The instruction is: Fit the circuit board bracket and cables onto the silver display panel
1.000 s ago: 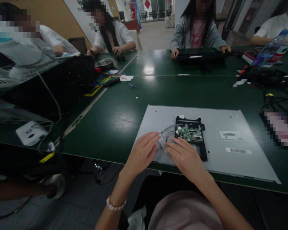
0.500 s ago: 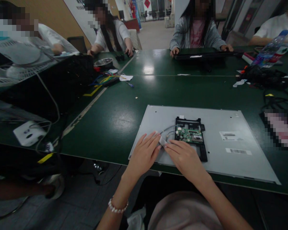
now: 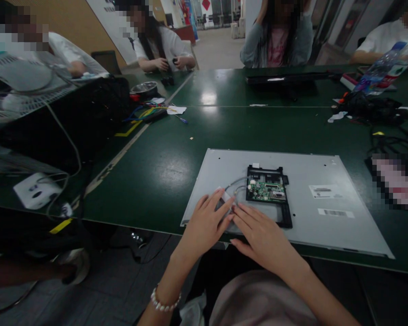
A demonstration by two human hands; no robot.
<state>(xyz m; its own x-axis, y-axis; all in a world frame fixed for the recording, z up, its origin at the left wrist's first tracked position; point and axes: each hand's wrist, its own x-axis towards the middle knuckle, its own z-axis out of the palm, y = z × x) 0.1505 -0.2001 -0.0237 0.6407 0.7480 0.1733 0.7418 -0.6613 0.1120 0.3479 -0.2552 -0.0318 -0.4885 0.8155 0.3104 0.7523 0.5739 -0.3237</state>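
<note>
A grey metal panel (image 3: 313, 172) lies flat on the green table. On it sits a black frame (image 3: 284, 215) holding a small green circuit board (image 3: 265, 190), with thin wires (image 3: 233, 183) running left to a small white piece (image 3: 225, 196). My left hand (image 3: 206, 222) lies flat with fingers stretched, fingertips on that white piece. My right hand (image 3: 262, 235) lies flat beside it, fingers extended and pressing the panel just left of the frame. Neither hand grips anything.
The green table (image 3: 163, 167) carries coloured cables and a metal bowl (image 3: 148, 88) at the far left and a black tangle of cables (image 3: 370, 108) at the right. A white box (image 3: 34, 192) sits at the left edge. Other people sit around the far side.
Both hands have slid slightly toward me along the panel and flattened. The person opposite has lifted both hands off the table.
</note>
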